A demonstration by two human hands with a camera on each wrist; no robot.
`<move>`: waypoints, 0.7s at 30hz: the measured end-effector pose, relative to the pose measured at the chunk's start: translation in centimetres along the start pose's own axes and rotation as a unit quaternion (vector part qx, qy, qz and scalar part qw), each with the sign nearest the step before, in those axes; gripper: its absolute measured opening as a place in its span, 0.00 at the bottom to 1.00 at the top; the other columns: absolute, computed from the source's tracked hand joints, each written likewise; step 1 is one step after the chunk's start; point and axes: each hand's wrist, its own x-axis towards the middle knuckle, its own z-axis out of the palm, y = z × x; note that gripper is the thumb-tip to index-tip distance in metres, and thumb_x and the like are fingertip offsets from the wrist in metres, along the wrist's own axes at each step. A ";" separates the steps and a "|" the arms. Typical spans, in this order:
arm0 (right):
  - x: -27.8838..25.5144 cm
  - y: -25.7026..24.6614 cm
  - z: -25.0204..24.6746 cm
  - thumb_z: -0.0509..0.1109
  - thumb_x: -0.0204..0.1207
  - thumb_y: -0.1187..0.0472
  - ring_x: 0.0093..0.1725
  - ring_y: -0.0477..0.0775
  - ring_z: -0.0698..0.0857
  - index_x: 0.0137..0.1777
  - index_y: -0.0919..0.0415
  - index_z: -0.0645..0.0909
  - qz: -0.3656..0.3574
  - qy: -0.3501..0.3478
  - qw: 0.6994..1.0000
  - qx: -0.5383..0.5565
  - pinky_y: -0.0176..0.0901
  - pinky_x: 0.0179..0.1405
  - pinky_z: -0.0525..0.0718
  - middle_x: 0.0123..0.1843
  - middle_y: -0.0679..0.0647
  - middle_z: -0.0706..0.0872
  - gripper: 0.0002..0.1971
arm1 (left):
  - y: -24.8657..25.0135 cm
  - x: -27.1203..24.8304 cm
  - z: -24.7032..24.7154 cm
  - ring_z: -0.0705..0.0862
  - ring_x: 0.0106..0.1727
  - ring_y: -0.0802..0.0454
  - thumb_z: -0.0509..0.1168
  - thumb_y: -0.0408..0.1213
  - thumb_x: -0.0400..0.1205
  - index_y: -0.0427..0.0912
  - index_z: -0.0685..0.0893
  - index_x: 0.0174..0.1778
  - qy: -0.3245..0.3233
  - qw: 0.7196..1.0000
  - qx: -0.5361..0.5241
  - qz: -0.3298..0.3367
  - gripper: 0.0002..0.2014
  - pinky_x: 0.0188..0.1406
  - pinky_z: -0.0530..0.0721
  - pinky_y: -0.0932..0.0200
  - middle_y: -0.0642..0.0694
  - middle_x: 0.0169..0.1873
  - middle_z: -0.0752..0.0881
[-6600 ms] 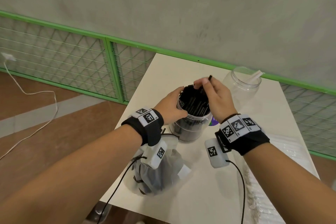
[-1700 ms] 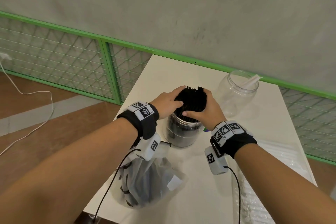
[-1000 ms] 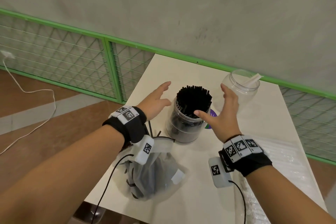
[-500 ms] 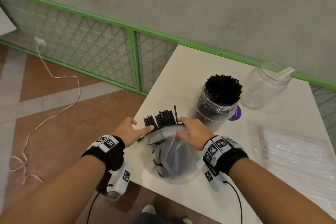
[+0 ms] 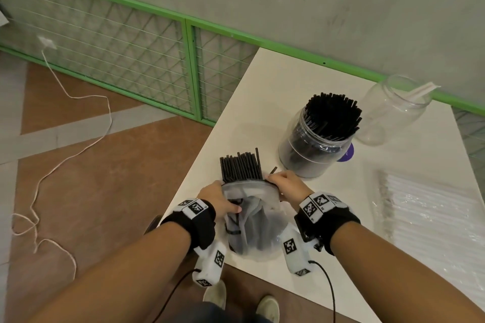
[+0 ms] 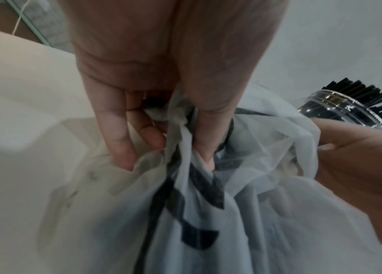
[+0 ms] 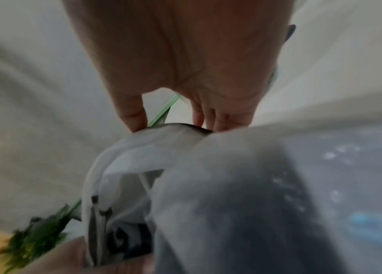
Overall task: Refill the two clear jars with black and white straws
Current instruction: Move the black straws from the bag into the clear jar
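A clear jar [image 5: 312,149] packed with black straws [image 5: 333,115] stands mid-table. Behind it to the right is a second clear jar [image 5: 393,110] with only a white straw or two [image 5: 422,90] in it. At the table's near left edge lies a translucent plastic bag [image 5: 252,223] with black straws [image 5: 240,166] sticking out of its mouth. My left hand [image 5: 217,199] grips the bag's left rim; the left wrist view shows its fingers [image 6: 124,148] bunched in the plastic [image 6: 208,204]. My right hand [image 5: 284,186] pinches the right rim [image 7: 161,133] of the bag.
A clear pack of white straws [image 5: 430,215] lies on the right of the white table [image 5: 262,92]. A purple disc [image 5: 346,153] peeks from behind the full jar. Green mesh fencing [image 5: 118,55] and a white cable [image 5: 78,118] on the floor are to the left.
Both hands left the full jar, came back to the near table edge and took hold of the bag. My view has swung down and left.
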 end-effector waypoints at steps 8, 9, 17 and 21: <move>-0.3 -1.2 -0.2 0.71 0.74 0.73 0.63 0.53 0.82 0.76 0.59 0.66 -0.050 -0.092 0.992 0.069 0.41 0.61 0.78 0.63 0.56 0.84 0.31 | 0.8 -0.8 -0.4 0.80 0.61 0.44 0.76 0.32 0.71 0.38 0.68 0.68 0.002 0.985 -0.115 0.128 0.32 0.57 0.78 0.54 0.48 0.57 0.81; -0.7 -1.5 -0.3 0.70 0.73 0.77 0.60 0.52 0.83 0.75 0.60 0.68 -0.089 -0.110 0.988 0.056 0.40 0.60 0.79 0.61 0.54 0.84 0.31 | 1.0 -1.0 -0.5 0.81 0.60 0.45 0.76 0.31 0.72 0.40 0.69 0.68 0.002 0.980 -0.138 0.144 0.31 0.57 0.79 0.54 0.48 0.56 0.82; -3.3 -4.7 -1.8 0.80 0.69 0.65 0.53 0.43 0.83 0.68 0.54 0.74 -0.238 -0.064 0.967 -0.067 0.29 0.53 0.80 0.58 0.48 0.84 0.29 | 2.3 -1.3 -1.5 0.85 0.52 0.51 0.71 0.33 0.73 0.53 0.77 0.56 0.058 0.955 -0.184 0.226 0.18 0.54 0.84 0.51 0.50 0.48 0.87; -3.3 -5.1 -1.1 0.84 0.59 0.46 0.63 0.52 0.75 0.65 0.52 0.74 -0.262 0.035 0.946 -0.187 0.50 0.66 0.76 0.61 0.50 0.76 0.36 | 3.3 -1.7 -1.9 0.83 0.48 0.55 0.69 0.35 0.77 0.50 0.76 0.57 0.069 0.957 -0.137 0.248 0.15 0.44 0.81 0.62 0.52 0.46 0.85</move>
